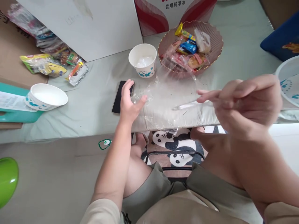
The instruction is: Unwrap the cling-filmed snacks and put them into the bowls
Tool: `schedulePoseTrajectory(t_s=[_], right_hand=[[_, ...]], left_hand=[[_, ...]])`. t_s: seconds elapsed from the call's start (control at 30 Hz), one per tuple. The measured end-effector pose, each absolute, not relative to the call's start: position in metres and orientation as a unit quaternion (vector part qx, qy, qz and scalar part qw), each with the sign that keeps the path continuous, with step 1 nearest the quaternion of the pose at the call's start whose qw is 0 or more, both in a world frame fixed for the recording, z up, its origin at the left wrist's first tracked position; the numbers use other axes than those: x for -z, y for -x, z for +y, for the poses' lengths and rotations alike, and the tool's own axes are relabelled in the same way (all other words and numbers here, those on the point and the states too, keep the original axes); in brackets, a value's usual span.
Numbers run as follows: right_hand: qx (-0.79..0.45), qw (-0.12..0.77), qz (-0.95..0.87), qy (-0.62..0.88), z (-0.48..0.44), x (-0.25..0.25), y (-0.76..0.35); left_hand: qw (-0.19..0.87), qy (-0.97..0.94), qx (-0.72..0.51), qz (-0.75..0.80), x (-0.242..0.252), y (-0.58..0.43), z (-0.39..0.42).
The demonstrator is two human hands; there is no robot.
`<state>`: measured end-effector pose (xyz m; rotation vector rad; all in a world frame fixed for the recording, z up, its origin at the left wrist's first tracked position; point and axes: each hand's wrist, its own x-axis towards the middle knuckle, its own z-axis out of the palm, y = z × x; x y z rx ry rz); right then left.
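Note:
My left hand [130, 105] is open, thumb and fingers apart, over the right edge of a black phone [118, 97] on the cloth-covered table. My right hand [247, 105] is raised at the right, slightly blurred, with its fingers curled together. A slim white stick-like piece [187, 106] shows at its fingertips; whether it is held or lies behind them is unclear. Thin clear plastic film [161, 119] spreads between my hands, down to the table's front edge. Beyond my left hand stands a paper cup [143, 60] with clear, crumpled-looking material inside.
A ribbed basket [217, 51] of wrapped snacks stands behind the film. More snack packs [52, 67] lie at the left by a white box [105, 28]. A tilted paper cup [48, 96] is at the left, another white cup [289, 81] at the right edge.

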<state>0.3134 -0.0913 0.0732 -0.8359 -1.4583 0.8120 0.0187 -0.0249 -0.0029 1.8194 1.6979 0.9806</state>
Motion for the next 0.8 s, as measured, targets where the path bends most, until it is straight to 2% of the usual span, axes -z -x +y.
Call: schedulePoseTrajectory(t_s=[0.13,0.3,0.43,0.53,0.63,0.8], right_hand=[[-0.490,0.506,-0.651,0.283,-0.113,-0.091,-0.319],[-0.612,0.486,-0.573,0.245,-0.116,-0.086,-0.323],[-0.590,0.477,-0.521,0.392,-0.083,-0.065,-0.327],[-0.565,0.508,-0.413,0.502,-0.057,-0.048,-0.326],[-0.563,0.523,-0.353,0.534,-0.042,-0.031,-0.325],[-0.542,0.506,-0.405,0.535,-0.030,-0.003,-0.337]], left_hand=[[0.348,-0.684,-0.335,0.547,-0.002,-0.017,-0.021],[0.531,-0.642,-0.286,0.474,-0.023,-0.039,-0.026],[0.658,-0.558,-0.214,0.458,-0.034,-0.052,-0.030],[0.679,-0.462,-0.314,0.476,-0.035,-0.054,-0.028],[0.687,-0.370,-0.384,0.495,-0.035,-0.049,-0.025],[0.769,-0.391,-0.241,0.445,-0.038,-0.041,-0.035]])
